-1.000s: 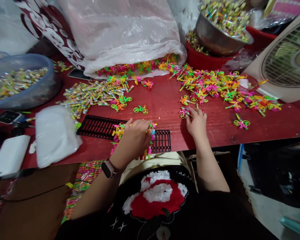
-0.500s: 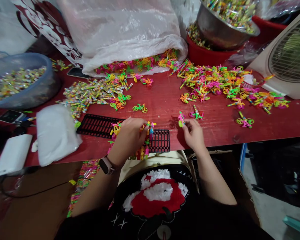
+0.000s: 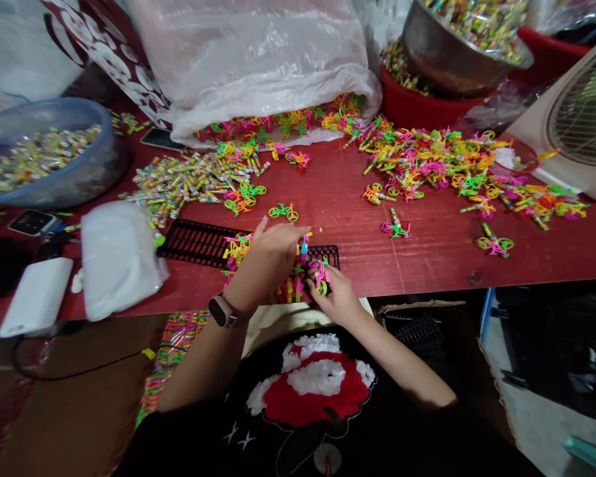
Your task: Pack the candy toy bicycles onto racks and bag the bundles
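Note:
A black plastic grid rack (image 3: 193, 243) lies along the near edge of the red table, its middle filled with a packed row of small colourful toys (image 3: 238, 248). My left hand (image 3: 273, 258) reaches across these toys with its fingers stretched out, hiding many of them. Close beside it, at the rack's right part, my right hand (image 3: 340, 295) pinches a pink and green toy bicycle (image 3: 322, 275). Beyond the rack lies a loose green toy bicycle (image 3: 283, 212). Another toy bicycle with a printed tube (image 3: 397, 226) is farther right.
Piles of printed tubes (image 3: 189, 182) and toy bicycles (image 3: 427, 156) cover the table's back. Around them are a blue basin (image 3: 114, 149), a white plastic bag (image 3: 268, 59), a metal bowl (image 3: 447, 59) and a fan (image 3: 551, 132). A folded plastic bag stack (image 3: 119, 258) lies left.
My right hand has moved left with the toy bicycle, from bare table to the rack's right part. My left hand has stayed over the toys, its fingers now straighter.

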